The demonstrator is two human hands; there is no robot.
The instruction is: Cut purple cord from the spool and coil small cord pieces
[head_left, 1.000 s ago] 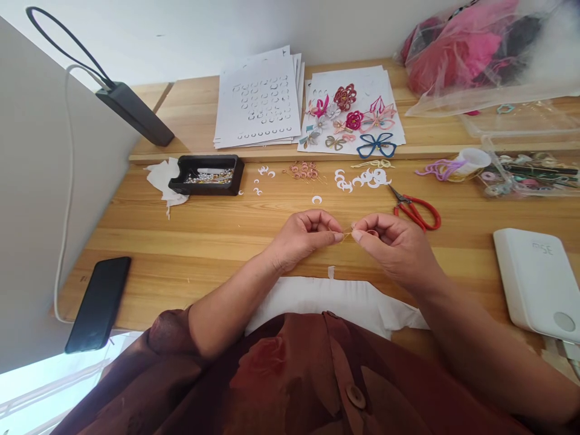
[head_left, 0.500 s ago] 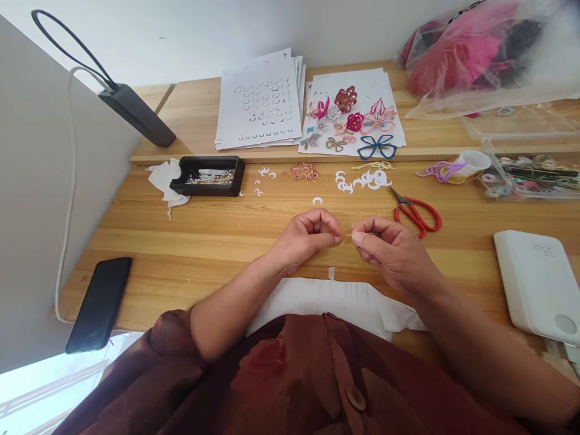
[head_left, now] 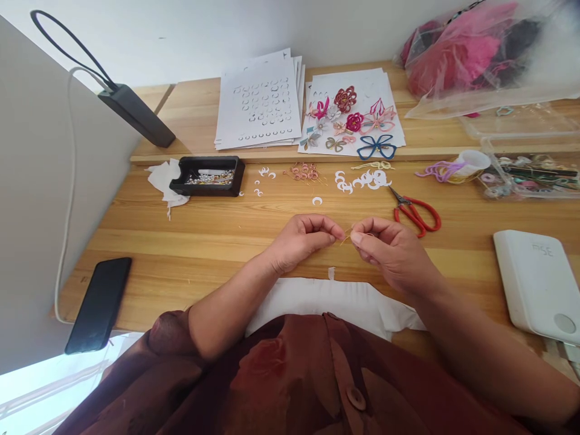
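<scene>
Between my two hands is a thin gold-coloured wire (head_left: 345, 236), its fine ends sticking out toward the left. My right hand (head_left: 392, 248) pinches it between thumb and forefinger. The fingertips of my left hand (head_left: 310, 238) are closed at the wire's other side, touching or very near its ends. Beyond the hands lie a single white paper crescent (head_left: 318, 200), a cluster of white crescents (head_left: 374, 179) and several copper-coloured wrapped crescents with wire tails (head_left: 306, 172). Red-handled scissors (head_left: 417, 215) rest just past my right hand.
A black tray (head_left: 208, 176) of beads stands at back left, near a phone (head_left: 98, 305). Cut paper sheets (head_left: 258, 103) and thread flowers (head_left: 356, 122) lie on the raised shelf. At right are a white power bank (head_left: 539, 284) and a clear box (head_left: 534, 175) of supplies.
My left hand has shifted slightly down, its fingers straightening a little and its fingertips coming nearer the right hand. The right hand keeps its pinch on the wire, almost still.
</scene>
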